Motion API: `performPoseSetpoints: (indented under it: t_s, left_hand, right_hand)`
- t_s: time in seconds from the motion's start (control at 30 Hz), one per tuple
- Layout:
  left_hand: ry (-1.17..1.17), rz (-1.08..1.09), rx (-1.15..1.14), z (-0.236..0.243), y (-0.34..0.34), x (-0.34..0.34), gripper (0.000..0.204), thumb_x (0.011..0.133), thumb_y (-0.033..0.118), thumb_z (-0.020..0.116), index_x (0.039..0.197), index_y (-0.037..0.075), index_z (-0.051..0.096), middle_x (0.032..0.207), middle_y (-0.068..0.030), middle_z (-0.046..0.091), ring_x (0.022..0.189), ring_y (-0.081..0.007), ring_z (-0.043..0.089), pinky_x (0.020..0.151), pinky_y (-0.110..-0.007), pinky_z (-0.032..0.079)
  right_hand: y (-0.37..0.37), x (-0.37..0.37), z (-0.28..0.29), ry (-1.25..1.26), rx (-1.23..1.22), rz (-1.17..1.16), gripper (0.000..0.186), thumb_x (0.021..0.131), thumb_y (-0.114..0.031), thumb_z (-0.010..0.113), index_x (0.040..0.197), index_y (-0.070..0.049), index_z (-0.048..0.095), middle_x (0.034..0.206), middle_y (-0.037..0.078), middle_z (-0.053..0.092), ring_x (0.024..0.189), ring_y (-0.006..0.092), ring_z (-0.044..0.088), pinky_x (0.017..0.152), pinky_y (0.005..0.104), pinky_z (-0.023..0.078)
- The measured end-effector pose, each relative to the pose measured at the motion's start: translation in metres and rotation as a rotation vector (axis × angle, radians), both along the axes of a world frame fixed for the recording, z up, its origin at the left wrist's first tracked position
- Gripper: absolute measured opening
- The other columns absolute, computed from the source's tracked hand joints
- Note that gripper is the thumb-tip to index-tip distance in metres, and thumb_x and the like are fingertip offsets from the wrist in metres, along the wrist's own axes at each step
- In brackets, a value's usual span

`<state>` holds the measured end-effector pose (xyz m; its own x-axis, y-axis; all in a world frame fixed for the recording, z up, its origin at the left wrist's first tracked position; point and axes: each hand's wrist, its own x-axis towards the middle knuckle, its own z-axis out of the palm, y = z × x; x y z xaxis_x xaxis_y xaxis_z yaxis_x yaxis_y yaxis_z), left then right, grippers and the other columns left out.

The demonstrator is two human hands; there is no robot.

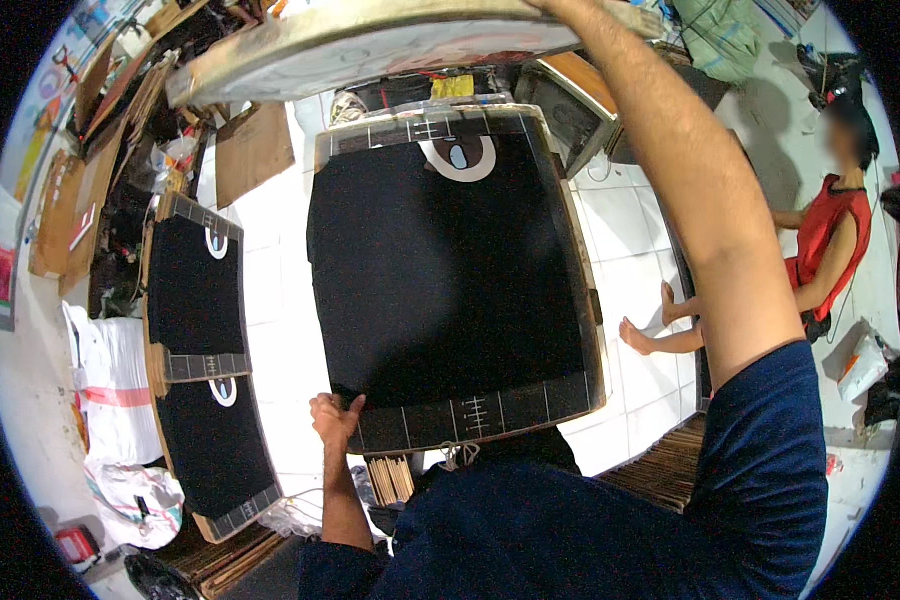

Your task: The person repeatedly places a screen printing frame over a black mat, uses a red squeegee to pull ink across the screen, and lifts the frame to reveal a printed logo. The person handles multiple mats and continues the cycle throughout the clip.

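Note:
A board (pixel 500 412) with white grid lines lies before me, most of it covered by a black fabric piece (pixel 440 290). A white ring with a pale blue oval, an eye-like print (pixel 460 158), sits at the fabric's far edge. My left hand (pixel 336 416) grips the board's near left corner, its thumb on top beside the fabric's corner. Far ahead, my right arm reaches up to a raised screen printing frame (pixel 370 75), tilted above the board's far end. My right hand (pixel 552 5) is closed on its upper edge, the fingers partly cut off by the picture's rim.
Two similar boards with black fabric (pixel 195 290) and eye prints stand at the left. White sacks (pixel 120 400) lie beyond them. Cardboard sheets (pixel 255 155) lean at the far left. A person in red (pixel 835 230) sits at the right, bare feet on the tiles. Stacked boards (pixel 660 450) lie near my right side.

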<state>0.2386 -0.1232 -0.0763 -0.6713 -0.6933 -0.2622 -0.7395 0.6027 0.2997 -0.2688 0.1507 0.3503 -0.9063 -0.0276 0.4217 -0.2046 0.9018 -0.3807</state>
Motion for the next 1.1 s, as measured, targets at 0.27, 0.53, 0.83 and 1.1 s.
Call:
performPoseSetpoints:
  t_s: [0.27,0.53,0.83,1.1]
  left_hand:
    - [1.011,-0.06,0.953,0.144,0.036,-0.172,0.067,0.107,0.043,0.053,0.155,0.001,0.035,0.155,-0.0263,0.044,0.143,-0.0375,0.046,0.118,-0.051,0.037]
    - [0.766,0.627,1.292,0.075,0.077,-0.207,0.071,0.106,0.06,0.041,0.145,0.0,0.042,0.133,-0.0188,0.058,0.11,-0.0342,0.066,0.087,-0.051,0.058]
    - [0.305,-0.375,-0.05,0.024,0.081,-0.178,0.037,0.087,0.035,0.081,0.103,0.004,0.068,0.107,-0.0155,0.07,0.106,-0.0301,0.066,0.093,-0.049,0.049]
    - [0.472,-0.698,-0.305,-0.015,0.072,-0.198,0.07,0.073,0.035,0.085,0.133,0.011,0.059,0.139,-0.0138,0.056,0.138,-0.0353,0.046,0.117,-0.06,0.028]
  right_hand:
    - [0.033,0.065,-0.141,0.446,-0.14,0.214,0.025,0.09,-0.034,0.064,0.091,-0.013,0.076,0.088,0.013,0.072,0.087,0.0351,0.069,0.08,0.0492,0.056]
    - [0.097,0.134,-0.324,-0.225,-0.092,0.442,0.059,0.079,-0.027,0.078,0.13,-0.005,0.059,0.123,0.02,0.062,0.119,0.0377,0.056,0.105,0.0466,0.045]
    - [0.075,-0.153,-0.393,-0.012,0.206,0.443,0.079,0.075,-0.017,0.08,0.144,0.0,0.048,0.142,0.022,0.055,0.133,0.0385,0.051,0.115,0.0458,0.04]
    - [0.048,-0.205,-0.396,-0.229,0.395,0.573,0.081,0.074,-0.005,0.08,0.147,-0.007,0.047,0.134,0.022,0.06,0.125,0.0389,0.057,0.102,0.0472,0.051]
